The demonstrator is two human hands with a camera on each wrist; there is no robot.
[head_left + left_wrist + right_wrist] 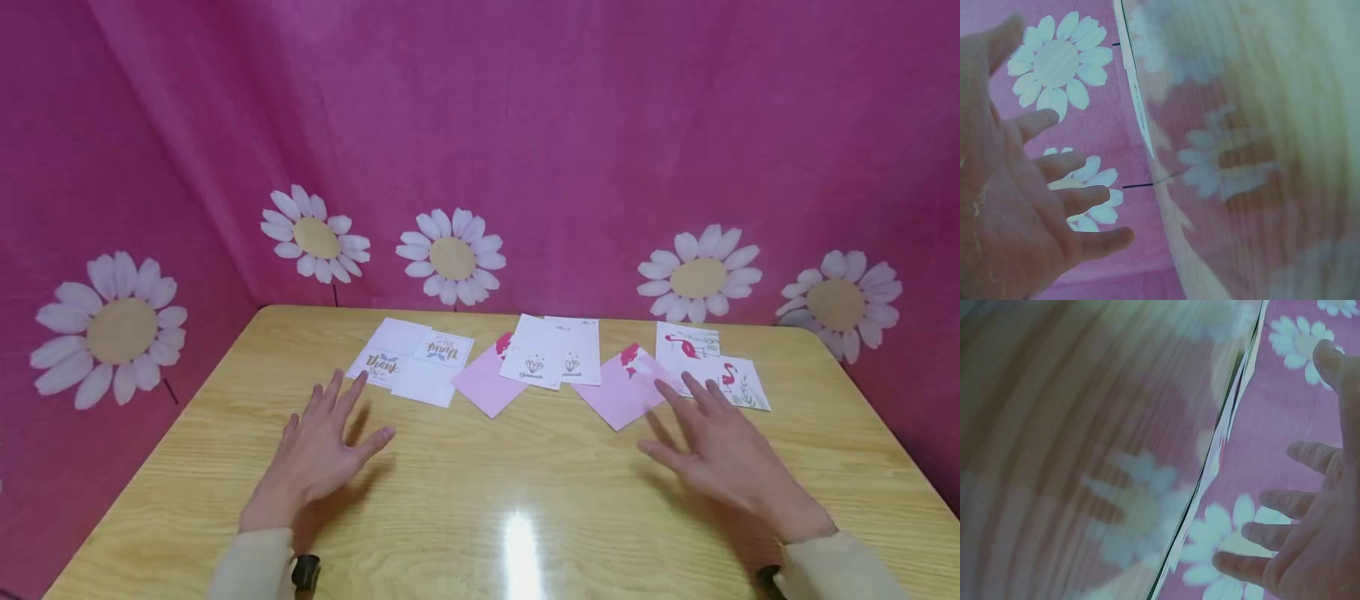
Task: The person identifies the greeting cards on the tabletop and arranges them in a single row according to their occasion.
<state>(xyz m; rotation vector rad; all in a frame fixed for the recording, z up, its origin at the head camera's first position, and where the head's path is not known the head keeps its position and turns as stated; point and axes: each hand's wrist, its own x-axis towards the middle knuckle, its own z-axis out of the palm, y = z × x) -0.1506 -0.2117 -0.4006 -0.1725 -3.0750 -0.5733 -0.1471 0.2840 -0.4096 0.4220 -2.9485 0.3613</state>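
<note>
My left hand [322,446] hovers over the table with its fingers spread, just short of two white cards with "Thank you" lettering [443,348]. On the other side my right hand [723,454] is held the same way, its fingertips near a pink card [618,400] and two white flamingo cards [686,346]. Between the hands, two white cards with a diamond drawing [534,350] overlap a second pink card [487,379] and the first one. Both wrist views show spread fingers and palms that hold nothing.
The wooden table [450,500] has a glossy top with a bright reflection near the front. A magenta curtain [525,150] with large white daisies [451,257] hangs behind it and along its left side.
</note>
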